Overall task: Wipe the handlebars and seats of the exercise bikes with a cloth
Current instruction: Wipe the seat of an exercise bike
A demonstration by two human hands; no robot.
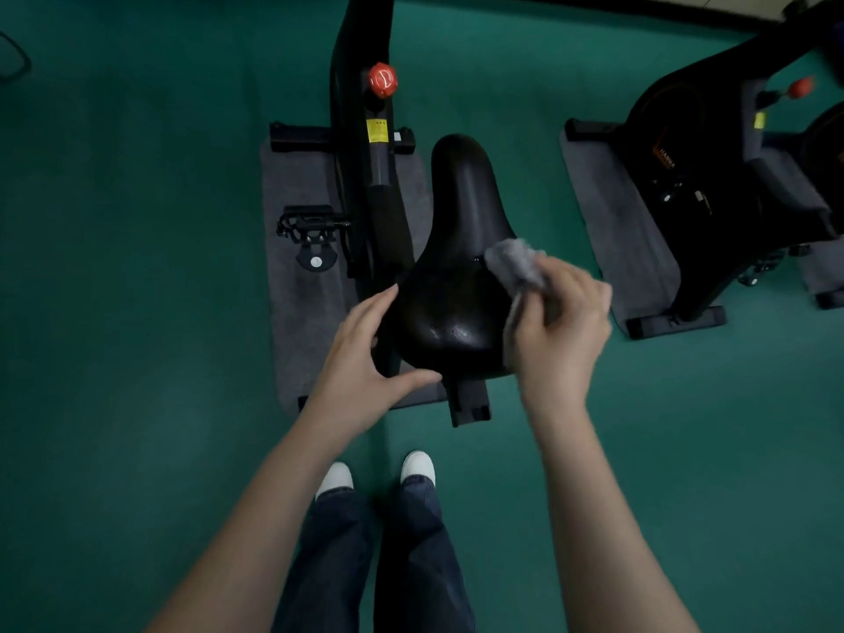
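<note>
Seat (461,249) meets grey cloth (516,262) at its right edge.
Right hand (559,331) grips the cloth; left hand (365,354), fingers spread, touches the rear-left rim. Open floor (137,267) left, second bike (712,175) near right.

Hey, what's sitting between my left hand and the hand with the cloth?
The wide rear of the black seat lies between the left hand and the right hand, which holds the grey cloth, in the head view.
</note>
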